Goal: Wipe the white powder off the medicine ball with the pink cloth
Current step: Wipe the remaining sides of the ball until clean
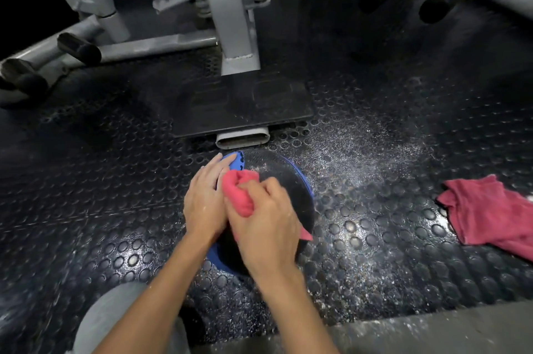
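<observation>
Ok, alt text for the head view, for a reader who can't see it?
A person's right hand grips a bunched pink cloth against a black-and-blue medicine ball on a studded floor, while the left hand rests flat on the ball. White powder dusts the floor to the right, where a second pink cloth lies.

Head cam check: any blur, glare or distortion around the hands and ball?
Head view: right hand, gripping the bunched pink cloth, is motion-smeared; left hand, flat on the black-and-blue medicine ball, is sharper; glare on the studded black rubber floor beside it; corners fall dark; grey steel machine frame bows, wide-angle.
</observation>
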A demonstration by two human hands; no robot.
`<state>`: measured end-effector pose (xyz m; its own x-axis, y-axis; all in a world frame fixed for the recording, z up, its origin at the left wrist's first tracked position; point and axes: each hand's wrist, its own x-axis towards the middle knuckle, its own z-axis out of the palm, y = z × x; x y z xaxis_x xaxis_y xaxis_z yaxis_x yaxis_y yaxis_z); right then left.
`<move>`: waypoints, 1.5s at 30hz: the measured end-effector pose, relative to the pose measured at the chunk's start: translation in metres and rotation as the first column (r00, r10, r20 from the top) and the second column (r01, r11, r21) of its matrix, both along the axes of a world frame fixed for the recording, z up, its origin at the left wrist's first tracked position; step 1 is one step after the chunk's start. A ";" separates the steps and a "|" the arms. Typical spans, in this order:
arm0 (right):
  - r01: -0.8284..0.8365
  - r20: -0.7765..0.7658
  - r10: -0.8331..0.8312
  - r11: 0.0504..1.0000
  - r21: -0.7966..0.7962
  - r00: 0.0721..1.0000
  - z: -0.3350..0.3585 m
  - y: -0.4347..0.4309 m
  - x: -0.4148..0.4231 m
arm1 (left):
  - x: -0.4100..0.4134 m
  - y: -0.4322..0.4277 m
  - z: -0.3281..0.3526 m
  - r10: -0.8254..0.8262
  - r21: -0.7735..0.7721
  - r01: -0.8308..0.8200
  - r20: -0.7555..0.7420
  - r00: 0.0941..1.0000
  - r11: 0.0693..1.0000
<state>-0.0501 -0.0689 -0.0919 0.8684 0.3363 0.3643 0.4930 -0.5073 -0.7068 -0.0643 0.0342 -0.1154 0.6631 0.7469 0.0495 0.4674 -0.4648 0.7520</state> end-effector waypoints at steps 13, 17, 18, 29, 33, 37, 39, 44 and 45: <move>0.047 -0.100 -0.030 0.984 0.174 0.995 -0.016 -0.029 0.026 | 0.016 -0.018 0.001 0.026 0.167 -0.004 -0.130 0.991 0.986; 0.090 -0.193 -0.081 0.995 0.036 0.978 -0.006 -0.026 0.061 | 0.018 -0.030 0.002 -0.063 0.234 0.096 -0.144 0.988 0.967; 0.108 -0.274 -0.102 0.994 0.005 0.956 -0.004 -0.025 0.079 | 0.019 -0.036 0.002 -0.077 0.259 0.117 -0.158 0.984 0.959; 0.044 -0.301 -0.028 0.998 0.046 0.953 0.002 -0.049 0.046 | 0.050 -0.035 0.012 -0.105 0.252 0.169 -0.249 0.963 0.953; 0.183 -0.484 -0.141 0.982 0.040 0.864 -0.004 -0.046 0.096 | 0.044 -0.037 0.006 -0.105 0.278 0.162 -0.211 0.972 0.947; 0.248 -0.474 -0.227 0.968 -0.018 0.851 -0.003 -0.049 0.102 | 0.049 -0.050 0.004 -0.045 0.331 0.120 -0.225 0.973 0.936; 0.198 -0.381 -0.201 0.979 -0.047 0.903 -0.002 -0.049 0.078 | 0.052 -0.049 0.006 -0.032 0.332 0.111 -0.235 0.972 0.937; 0.157 -0.349 -0.122 0.985 0.074 0.929 -0.004 -0.047 0.049 | 0.044 -0.032 0.009 -0.126 0.246 0.165 -0.168 0.978 0.955; 0.182 -0.391 -0.127 0.978 0.106 0.911 -0.006 -0.048 0.057 | 0.041 -0.031 0.009 -0.137 0.243 0.169 -0.145 0.980 0.955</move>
<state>0.0070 -0.1165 -0.0978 0.9872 0.1572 0.0286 0.0960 -0.4404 -0.8927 -0.0232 0.0036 -0.1064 0.7815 0.6096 0.1330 0.4582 -0.7054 0.5408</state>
